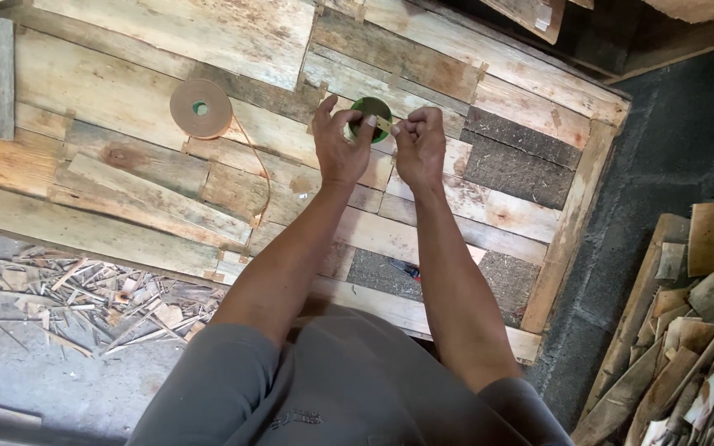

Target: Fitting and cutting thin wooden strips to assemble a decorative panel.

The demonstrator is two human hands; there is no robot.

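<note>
green tape roll (371, 110) between two hands; one brown roll (200, 107).

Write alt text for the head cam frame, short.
Seen from above, a person's left hand holds a small green tape roll while the right hand pinches its pulled-out end, over a panel of patched wooden boards. A larger brown tape roll lies on the boards to the left, its strip trailing; wood offcuts are stacked at right.
</note>
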